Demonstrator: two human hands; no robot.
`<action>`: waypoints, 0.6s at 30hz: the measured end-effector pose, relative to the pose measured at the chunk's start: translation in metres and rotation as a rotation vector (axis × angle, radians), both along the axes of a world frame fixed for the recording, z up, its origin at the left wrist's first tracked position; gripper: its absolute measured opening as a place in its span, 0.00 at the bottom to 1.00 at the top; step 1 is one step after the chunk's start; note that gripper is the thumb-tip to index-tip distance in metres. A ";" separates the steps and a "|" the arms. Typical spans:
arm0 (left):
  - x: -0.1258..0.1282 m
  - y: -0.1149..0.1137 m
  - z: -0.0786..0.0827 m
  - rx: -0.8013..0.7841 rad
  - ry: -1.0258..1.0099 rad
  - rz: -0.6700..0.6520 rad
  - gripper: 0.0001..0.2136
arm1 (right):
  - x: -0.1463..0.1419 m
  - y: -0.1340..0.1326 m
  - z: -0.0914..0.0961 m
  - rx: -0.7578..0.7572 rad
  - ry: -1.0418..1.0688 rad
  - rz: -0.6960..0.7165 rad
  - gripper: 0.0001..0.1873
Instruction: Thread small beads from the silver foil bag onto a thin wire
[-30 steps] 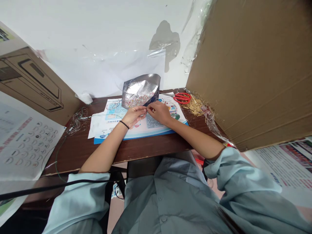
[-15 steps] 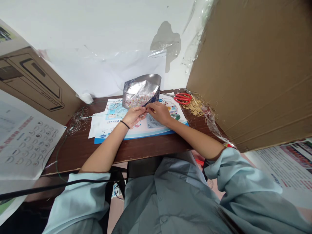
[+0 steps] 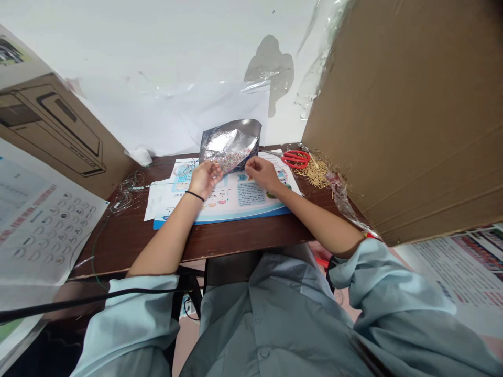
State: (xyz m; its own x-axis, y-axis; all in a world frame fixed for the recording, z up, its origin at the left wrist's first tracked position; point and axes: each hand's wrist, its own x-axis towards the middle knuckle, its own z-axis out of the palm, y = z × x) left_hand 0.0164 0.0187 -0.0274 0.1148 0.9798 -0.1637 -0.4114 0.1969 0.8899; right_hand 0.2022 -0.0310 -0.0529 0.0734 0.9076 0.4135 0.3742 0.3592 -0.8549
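My left hand (image 3: 205,179) is closed, with fingers curled on a thin green string (image 3: 167,183) that trails in from the left. White beads (image 3: 138,187) sit on that string near the tangle. To the right, my right hand (image 3: 262,173) pinches thumb and forefinger together; a faint stretch of string seems to run between the hands. Just behind both hands stands an open silver foil bag (image 3: 231,137), with many small coloured beads (image 3: 231,158) in it. Printed sheets (image 3: 214,209) lie beneath the hands.
Red-handled scissors (image 3: 294,158) lie right of the bag, beside a heap of thin wooden sticks (image 3: 316,172). A clear string tangle (image 3: 126,195) rests at left, with crumpled white tissue (image 3: 140,156) behind. Cardboard boxes (image 3: 412,115) flank the brown table (image 3: 236,238).
My hands were together in front of the bag and have moved apart. The left went left, while the right went slightly right and up.
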 end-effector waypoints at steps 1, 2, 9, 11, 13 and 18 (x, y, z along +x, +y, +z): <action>-0.001 0.002 0.000 -0.009 -0.017 0.041 0.08 | 0.003 0.002 0.001 -0.025 0.053 0.037 0.04; -0.002 0.004 0.001 -0.015 -0.029 0.079 0.08 | 0.006 0.003 0.001 -0.040 0.087 0.076 0.05; -0.009 0.015 0.003 -0.034 -0.041 0.296 0.08 | 0.021 0.004 0.012 -0.024 -0.007 0.247 0.05; -0.012 0.018 0.004 -0.038 -0.050 0.350 0.08 | 0.024 0.005 0.013 -0.030 -0.008 0.267 0.04; -0.016 0.020 0.005 -0.033 -0.063 0.406 0.09 | 0.027 0.006 0.012 -0.039 -0.011 0.291 0.04; -0.026 0.027 0.004 -0.011 -0.076 0.551 0.07 | 0.038 0.011 0.009 -0.044 -0.191 0.273 0.05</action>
